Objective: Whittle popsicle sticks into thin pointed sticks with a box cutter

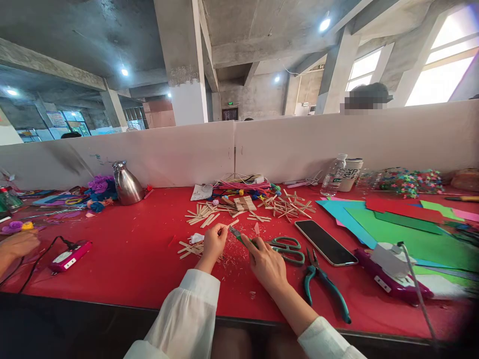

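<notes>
Pinched in my left hand (pixel 215 243) is a thin wooden craft stick (pixel 233 223), its free end pointing right. My right hand (pixel 267 263) grips a green utility knife (pixel 236 233), whose tip is close to the stick; whether they touch I cannot tell. Small wood shavings (pixel 235 257) litter the red table (pixel 130 269) below both hands. Loose craft sticks (pixel 190 250) lie left of my left hand, near a crumpled white scrap (pixel 196 238). Just right of my right hand are green-handled scissors (pixel 290 249), partly hidden by it, and pliers (pixel 318 284) with their handles apart.
A phone (pixel 325 242) lies right of the scissors, before coloured paper sheets (pixel 404 229). Power strips (pixel 71 256) with cords sit on both sides. Behind are stick piles (pixel 288 204), a steel jug (pixel 127 184) and a bottle (pixel 334 175). Another person's hand (pixel 20 247) is far left.
</notes>
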A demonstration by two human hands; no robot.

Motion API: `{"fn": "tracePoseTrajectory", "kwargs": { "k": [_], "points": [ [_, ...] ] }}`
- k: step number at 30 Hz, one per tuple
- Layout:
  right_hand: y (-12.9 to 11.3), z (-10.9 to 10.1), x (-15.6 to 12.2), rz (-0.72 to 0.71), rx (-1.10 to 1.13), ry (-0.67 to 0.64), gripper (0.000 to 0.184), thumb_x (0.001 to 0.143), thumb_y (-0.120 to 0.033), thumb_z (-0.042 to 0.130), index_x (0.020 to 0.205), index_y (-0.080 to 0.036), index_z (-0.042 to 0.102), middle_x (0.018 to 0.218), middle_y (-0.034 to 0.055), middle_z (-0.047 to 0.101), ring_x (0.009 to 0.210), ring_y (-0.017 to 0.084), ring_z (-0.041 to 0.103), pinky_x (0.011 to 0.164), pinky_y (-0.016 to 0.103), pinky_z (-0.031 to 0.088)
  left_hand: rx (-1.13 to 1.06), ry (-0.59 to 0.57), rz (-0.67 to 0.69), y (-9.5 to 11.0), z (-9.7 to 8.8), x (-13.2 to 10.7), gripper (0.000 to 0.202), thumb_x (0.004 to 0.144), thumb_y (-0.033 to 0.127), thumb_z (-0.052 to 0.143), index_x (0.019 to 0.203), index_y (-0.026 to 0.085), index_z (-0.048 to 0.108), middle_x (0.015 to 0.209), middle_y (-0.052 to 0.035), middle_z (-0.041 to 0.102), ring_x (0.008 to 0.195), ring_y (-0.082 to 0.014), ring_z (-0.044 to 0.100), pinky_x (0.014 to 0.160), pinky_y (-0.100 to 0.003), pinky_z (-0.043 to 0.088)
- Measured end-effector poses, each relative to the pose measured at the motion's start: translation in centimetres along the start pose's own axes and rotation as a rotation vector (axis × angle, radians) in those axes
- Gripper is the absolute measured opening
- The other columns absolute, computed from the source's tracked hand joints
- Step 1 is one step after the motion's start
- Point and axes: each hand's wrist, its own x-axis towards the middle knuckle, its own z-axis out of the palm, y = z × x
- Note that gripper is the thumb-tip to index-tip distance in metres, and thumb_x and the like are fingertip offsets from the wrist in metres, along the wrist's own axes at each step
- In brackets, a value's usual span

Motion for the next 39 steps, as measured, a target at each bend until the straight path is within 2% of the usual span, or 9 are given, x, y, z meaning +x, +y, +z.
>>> {"fn": "tracePoseTrajectory", "kwargs": {
  "k": [8,15,21,28,33,39],
  "points": [
    [0.3,-0.1,0.0,-0.002,0.043,-0.026,0.026,0.088,-0.028,0.051,0.112,-0.018,0.055,0.104,0.0051,0.06,0.081,0.013,0.06,0.066,0.031,0.052,0.031,0.015,0.0,-0.1,0.0,-0.3,0.024,0.079,0.028,0.045,0.066,0.015,0.06,0.05,0.0018,0.049,0.048,-0.0115,0.044,0.05,-0.021,0.031],
    [0.7,0.0,-0.1,0.014,0.112,-0.039,0.029,0.088,-0.028,0.051,0.115,-0.018,0.053,0.103,0.0051,0.061,0.078,0.013,0.061,0.064,0.029,0.053,-0.005,0.008,-0.011,-0.7,-0.2,-0.1,0.027,0.081,0.031,0.043,0.068,0.015,0.06,0.055,0.0,0.054,0.053,-0.0125,0.049,0.052,-0.021,0.034],
    [0.6,-0.2,-0.2,0.013,0.142,-0.047,0.029,0.088,-0.028,0.051,0.115,-0.019,0.053,0.103,0.005,0.061,0.078,0.013,0.061,0.064,0.029,0.053,-0.032,-0.039,0.009,-0.4,-0.2,-0.1,0.028,0.081,0.033,0.044,0.07,0.015,0.061,0.056,-0.0003,0.056,0.054,-0.0129,0.051,0.051,-0.021,0.035],
    [0.2,-0.5,-0.1,0.037,0.111,-0.034,0.028,0.088,-0.029,0.051,0.114,-0.018,0.054,0.103,0.0051,0.061,0.078,0.013,0.061,0.064,0.029,0.053,-0.014,-0.021,0.009,0.2,-0.2,-0.3,0.026,0.081,0.033,0.046,0.071,0.016,0.064,0.053,0.0002,0.055,0.05,-0.0127,0.049,0.05,-0.021,0.034],
    [0.2,-0.4,-0.1,0.049,0.07,-0.034,0.029,0.088,-0.029,0.051,0.115,-0.018,0.053,0.102,0.0049,0.061,0.077,0.012,0.061,0.064,0.029,0.052,0.016,-0.002,-0.009,0.4,0.1,-0.4,0.023,0.079,0.03,0.048,0.071,0.016,0.065,0.059,-0.0018,0.06,0.056,-0.0142,0.051,0.054,-0.022,0.035],
    [0.0,-0.2,-0.1,0.021,0.01,-0.012,0.029,0.088,-0.028,0.05,0.115,-0.019,0.053,0.103,0.005,0.06,0.08,0.013,0.06,0.066,0.031,0.052,0.028,0.008,-0.032,0.5,0.1,-0.4,0.022,0.079,0.028,0.048,0.07,0.016,0.064,0.055,-0.0007,0.056,0.052,-0.0134,0.047,0.053,-0.022,0.031]
  ]
}}
